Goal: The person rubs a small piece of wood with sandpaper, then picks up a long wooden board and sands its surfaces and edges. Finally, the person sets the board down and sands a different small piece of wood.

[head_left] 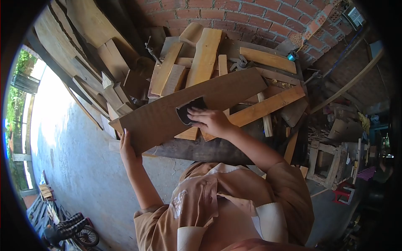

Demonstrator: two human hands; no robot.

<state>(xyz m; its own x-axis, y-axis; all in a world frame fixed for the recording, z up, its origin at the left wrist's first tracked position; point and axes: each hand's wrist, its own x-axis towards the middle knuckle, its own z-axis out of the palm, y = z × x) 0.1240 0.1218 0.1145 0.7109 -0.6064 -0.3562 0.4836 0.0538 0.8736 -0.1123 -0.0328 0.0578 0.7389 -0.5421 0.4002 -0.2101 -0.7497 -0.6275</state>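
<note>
A long brown wooden board (159,117) lies slanted across other timber on the workbench, its broad face towards me. My left hand (129,144) grips its near left end, with the fingers up along the end edge. Near the middle of the board, my right hand (211,121) presses a dark, curled sheet of sandpaper (190,109) against the wood. The fingertips rest on the sheet, and part of it is hidden beneath them.
Several lighter planks (205,54) lie on the workbench (201,151), one plank (268,106) jutting right. Tall boards (90,23) lean at the left. Behind stands a brick wall (251,16). A wooden frame (324,163) and red stool (344,191) are at right, a wheeled vehicle (86,236) lower left.
</note>
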